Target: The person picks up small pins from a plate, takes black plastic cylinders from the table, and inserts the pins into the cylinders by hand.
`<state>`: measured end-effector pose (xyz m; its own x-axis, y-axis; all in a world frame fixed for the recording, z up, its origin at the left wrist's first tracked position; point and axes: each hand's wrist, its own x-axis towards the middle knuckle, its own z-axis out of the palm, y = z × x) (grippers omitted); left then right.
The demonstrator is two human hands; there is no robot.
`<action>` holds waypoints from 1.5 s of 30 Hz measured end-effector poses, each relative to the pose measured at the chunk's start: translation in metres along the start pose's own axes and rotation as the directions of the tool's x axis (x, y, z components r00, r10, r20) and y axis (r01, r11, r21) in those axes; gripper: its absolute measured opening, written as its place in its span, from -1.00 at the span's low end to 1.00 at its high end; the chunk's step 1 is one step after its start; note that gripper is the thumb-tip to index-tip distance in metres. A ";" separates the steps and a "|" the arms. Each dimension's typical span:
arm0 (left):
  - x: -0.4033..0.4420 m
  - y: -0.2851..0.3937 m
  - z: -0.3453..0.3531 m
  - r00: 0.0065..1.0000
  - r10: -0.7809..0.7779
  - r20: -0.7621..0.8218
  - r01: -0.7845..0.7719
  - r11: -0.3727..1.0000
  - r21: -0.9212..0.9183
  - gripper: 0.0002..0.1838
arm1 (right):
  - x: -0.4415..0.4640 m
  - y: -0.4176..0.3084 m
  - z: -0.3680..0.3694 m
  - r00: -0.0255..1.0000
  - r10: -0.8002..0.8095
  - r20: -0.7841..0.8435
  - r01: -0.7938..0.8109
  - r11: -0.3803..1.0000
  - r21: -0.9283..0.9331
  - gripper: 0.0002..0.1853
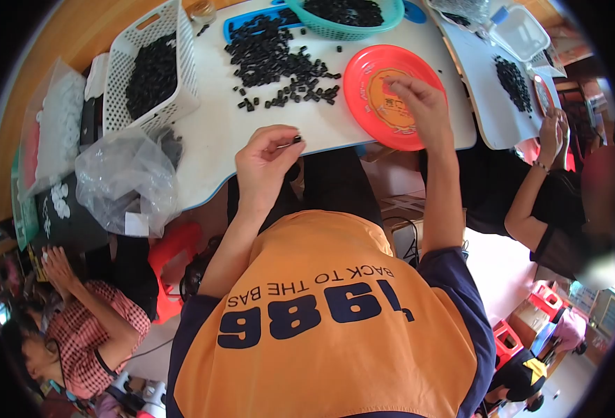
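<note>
At the far left, a co-worker's hand [60,270] is showing just below a dark surface [77,226]. Above it, a packed bag [60,129] of white things is standing, and a clear bag [123,177] is slumping over the left end of your white surface [213,143]. Behind the clear bag, a white basket [187,70] is holding a dark heap [152,76], and a small jar [203,11] is sitting beyond its right side. Next, a blue tray [236,25] is lying under part of a loose spread of black pieces [272,59]. Your left hand [264,159] is hanging near the front edge, its grip pinching one black piece [297,139] between thumb and finger. Behind the spread, a green bowl [346,32] is carrying more dark pieces. To its right, your right hand [427,108] is hovering over a red plate [357,73], fingertips bunching; you cannot be telling from here whether that grip is grasping anything. Farther right, another person's hands [552,136] are working beside a second surface [485,87], where a small black pile [513,83] is lying.
</note>
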<state>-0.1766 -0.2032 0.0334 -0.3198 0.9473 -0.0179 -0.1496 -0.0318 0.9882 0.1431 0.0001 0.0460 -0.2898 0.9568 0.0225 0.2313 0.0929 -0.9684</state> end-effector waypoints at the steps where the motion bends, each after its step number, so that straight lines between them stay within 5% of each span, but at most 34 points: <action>1: -0.002 0.003 0.002 1.000 -0.019 -0.011 0.019 1.000 0.001 -0.70 | -0.018 -0.025 0.028 0.999 0.025 0.045 -0.030 0.995 0.098 -0.78; 8: -0.016 0.027 0.008 0.988 -0.147 0.043 0.149 0.986 -0.072 -0.70 | -0.078 -0.066 0.132 0.977 -0.075 0.197 0.016 0.958 0.288 -0.83; 14: -0.023 0.025 -0.004 0.996 -0.084 0.028 0.086 0.993 -0.083 -0.50 | -0.087 -0.059 0.149 0.963 -0.119 0.240 0.094 0.989 0.115 -0.81; 19: -0.026 0.017 -0.012 0.994 -0.105 0.007 0.105 0.989 -0.101 -0.54 | -0.099 -0.071 0.155 0.948 -0.199 0.248 0.224 0.971 -0.077 -0.79; 24: -0.037 0.008 -0.024 0.986 -0.168 -0.012 0.165 0.977 -0.133 -0.59 | -0.106 -0.077 0.153 0.822 -0.416 0.390 0.553 0.746 -0.370 -0.68; 27: -0.047 -0.001 -0.033 0.985 -0.161 -0.058 0.153 0.981 -0.119 -0.60 | -0.101 -0.071 0.166 0.755 -0.479 0.448 0.643 0.676 -0.361 -0.67; 29: -0.052 -0.006 -0.038 0.987 -0.127 -0.099 0.127 0.992 -0.014 -0.62 | -0.101 -0.073 0.173 0.755 -0.466 0.462 0.634 0.699 -0.331 -0.66; 34: -0.048 -0.005 -0.046 0.984 -0.082 -0.159 0.069 0.994 -0.087 -0.63 | -0.108 -0.066 0.187 0.813 -0.378 0.444 0.515 0.822 -0.243 -0.62; 36: -0.046 -0.003 -0.045 0.982 -0.072 -0.173 0.052 0.992 -0.114 -0.63 | -0.108 -0.061 0.192 0.885 -0.267 0.382 0.292 0.956 -0.007 -0.61; 39: -0.045 0.003 -0.046 0.986 -0.041 -0.160 0.022 0.992 -0.123 -0.60 | -0.105 -0.063 0.193 0.902 -0.157 0.402 0.124 0.987 0.107 -0.62; 43: -0.046 0.004 -0.052 0.979 -0.062 -0.193 0.028 0.984 -0.176 -0.58 | -0.107 -0.064 0.202 0.903 -0.166 0.395 0.151 0.986 0.069 -0.64; 45: -0.045 0.001 -0.056 0.978 -0.066 -0.199 0.025 0.979 -0.202 -0.57 | -0.110 -0.064 0.208 0.856 -0.339 0.389 0.422 0.895 -0.148 -0.63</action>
<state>-0.2144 -0.2634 0.0271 -0.4889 0.8650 -0.1132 -0.3437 -0.0717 0.9363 -0.0334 -0.1681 0.0541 -0.6880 0.6808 0.2513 0.2218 0.5271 -0.8204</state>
